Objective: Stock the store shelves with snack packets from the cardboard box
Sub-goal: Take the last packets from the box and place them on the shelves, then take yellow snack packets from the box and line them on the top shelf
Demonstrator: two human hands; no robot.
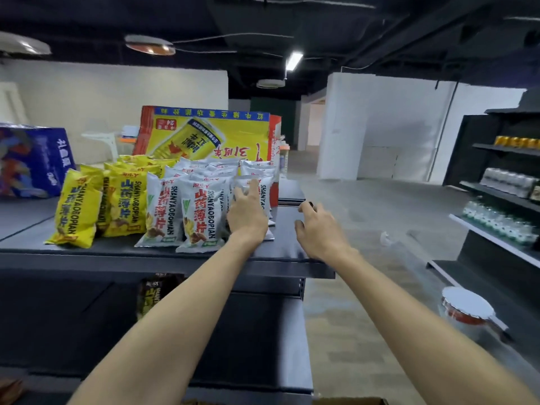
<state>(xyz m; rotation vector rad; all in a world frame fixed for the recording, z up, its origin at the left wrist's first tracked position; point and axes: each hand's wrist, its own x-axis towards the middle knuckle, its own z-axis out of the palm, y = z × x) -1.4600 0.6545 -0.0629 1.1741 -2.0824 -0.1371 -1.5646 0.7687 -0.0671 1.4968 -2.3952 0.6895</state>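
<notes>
Left hand (247, 213), fingers straight, pressed against the white snack packets (198, 211) standing mid-frame on the top shelf (287, 244), right of the yellow packets (79, 209). Right hand (317, 226) hovered beside it, loosely curled, empty.

I have a single view, from the camera on my head. It faces forward and slightly down across the top shelf (286, 238). My forearms rise from the bottom edge, and my left hand (248, 213) and right hand (318, 226) sit mid-frame, close to the lens. The white snack packets (198, 211) stand near, at arm's reach. The wide angle takes in the dark ceiling (263, 19) above, the side shelving (496, 194) at the right edge, and the white wall (380, 127) well back
</notes>
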